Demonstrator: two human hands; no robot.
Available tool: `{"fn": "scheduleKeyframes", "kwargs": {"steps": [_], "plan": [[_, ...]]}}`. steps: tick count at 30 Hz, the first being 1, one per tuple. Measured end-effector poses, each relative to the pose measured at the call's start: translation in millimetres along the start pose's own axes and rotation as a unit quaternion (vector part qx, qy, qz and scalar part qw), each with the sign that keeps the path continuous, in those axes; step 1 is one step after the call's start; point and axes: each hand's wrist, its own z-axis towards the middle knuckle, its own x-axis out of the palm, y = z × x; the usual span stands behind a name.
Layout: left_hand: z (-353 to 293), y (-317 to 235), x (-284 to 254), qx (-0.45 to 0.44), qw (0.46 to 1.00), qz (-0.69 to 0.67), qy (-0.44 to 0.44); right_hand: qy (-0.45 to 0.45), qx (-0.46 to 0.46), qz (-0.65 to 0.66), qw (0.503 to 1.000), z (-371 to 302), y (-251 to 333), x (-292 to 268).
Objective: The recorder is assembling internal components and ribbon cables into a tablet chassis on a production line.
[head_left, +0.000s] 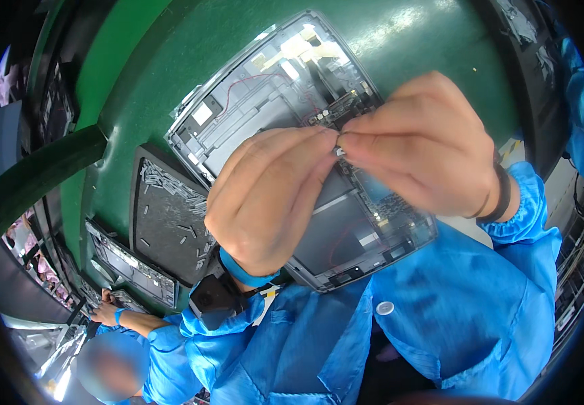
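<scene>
Above an opened tablet-like device housing [238, 94], my left hand [265, 192] and my right hand [427, 145] meet fingertip to fingertip. Both are closed in a pinch around a small silvery piece [339, 152], mostly hidden by the fingers; its kind does not show. Beneath the fingertips runs a circuit board [342, 108] across the middle of the housing, partly covered by my hands. Thin red wires [251, 79] and tan tape patches [305, 48] lie inside the housing. The housing's near edge reaches my blue smock.
Left of the housing, a dark tray [164, 233] holds many small grey strip-like pieces [167, 181]. A second opened housing [133, 260] lies beyond it on the green table [150, 88]. At the lower left is a co-worker's hand [106, 312]. A dark green curved bar [42, 175] stands left.
</scene>
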Motion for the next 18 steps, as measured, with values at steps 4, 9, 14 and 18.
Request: {"fn": "scheduleKeyframes", "kwargs": {"steps": [4, 9, 14, 18], "plan": [[2, -2, 1, -0.032, 0.999, -0.006, 0.014, 0.017, 0.010, 0.040, 0.999, 1, -4, -1], [1, 2, 2, -0.009, 1.000, -0.021, -0.006, 0.040, 0.074, 0.107, 0.991, 8, -1, -4], [-4, 6, 2, 0.012, 1.000, -0.018, -0.019, 0.047, 0.119, 0.166, 0.978, 10, 0, -1], [-8, 9, 6, 0.049, 0.998, 0.002, -0.039, 0.063, 0.149, 0.167, 0.973, 10, 5, -2]]}}
